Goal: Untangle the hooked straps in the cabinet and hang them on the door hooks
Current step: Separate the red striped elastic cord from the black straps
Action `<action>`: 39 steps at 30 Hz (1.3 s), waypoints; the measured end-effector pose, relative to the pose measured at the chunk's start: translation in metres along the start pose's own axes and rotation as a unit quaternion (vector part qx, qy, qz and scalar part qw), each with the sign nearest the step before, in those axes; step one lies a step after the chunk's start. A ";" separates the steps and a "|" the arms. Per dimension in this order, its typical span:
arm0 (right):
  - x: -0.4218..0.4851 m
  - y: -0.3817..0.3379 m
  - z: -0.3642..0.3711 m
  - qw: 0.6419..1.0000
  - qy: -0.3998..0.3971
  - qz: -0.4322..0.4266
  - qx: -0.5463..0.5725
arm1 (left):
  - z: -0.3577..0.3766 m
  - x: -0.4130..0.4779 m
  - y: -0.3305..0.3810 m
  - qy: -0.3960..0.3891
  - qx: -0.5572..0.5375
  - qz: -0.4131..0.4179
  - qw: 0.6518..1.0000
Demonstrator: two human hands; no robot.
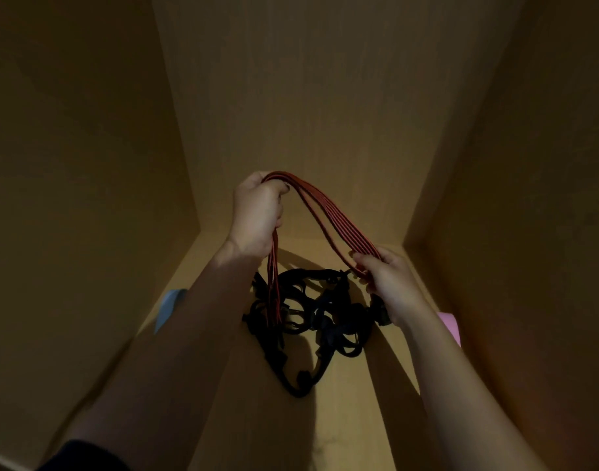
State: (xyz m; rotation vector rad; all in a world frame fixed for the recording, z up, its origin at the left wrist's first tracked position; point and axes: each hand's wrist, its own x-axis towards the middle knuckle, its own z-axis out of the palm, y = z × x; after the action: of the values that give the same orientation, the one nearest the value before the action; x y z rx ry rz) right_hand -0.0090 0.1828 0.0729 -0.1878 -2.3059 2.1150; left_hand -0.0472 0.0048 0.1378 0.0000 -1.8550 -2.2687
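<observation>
In the cabinet (pixel 291 96), straps (pixel 328 219) arched between the left hand (pixel 257 215), higher, and the right hand (pixel 390 280); below them a tangle (pixel 311 317) lay on the floor (pixel 342 419).

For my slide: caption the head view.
In cabinet, left hand and right hand hold red straps over black tangle.

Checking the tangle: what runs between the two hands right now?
In the head view, a bundle of red straps arches from the left hand to the right hand; the black tangle lies below on the cabinet floor.
</observation>
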 end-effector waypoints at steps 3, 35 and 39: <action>0.002 0.001 -0.001 0.995 -0.012 0.018 0.093 | 0.001 0.001 0.000 -0.002 -0.018 0.011 1.000; -0.002 -0.019 -0.004 0.658 -0.034 -0.006 0.752 | -0.017 0.007 -0.008 0.031 -0.187 -0.051 0.981; 0.006 -0.010 0.005 0.729 -0.014 0.102 0.677 | -0.016 0.009 -0.001 0.042 -0.194 -0.026 0.980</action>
State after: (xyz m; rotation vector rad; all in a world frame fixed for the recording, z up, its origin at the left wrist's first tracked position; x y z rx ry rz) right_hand -0.0159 0.1780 0.0821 -0.3441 -0.2372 3.1855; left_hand -0.0536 -0.0116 0.1345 0.0828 -1.3614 -2.5842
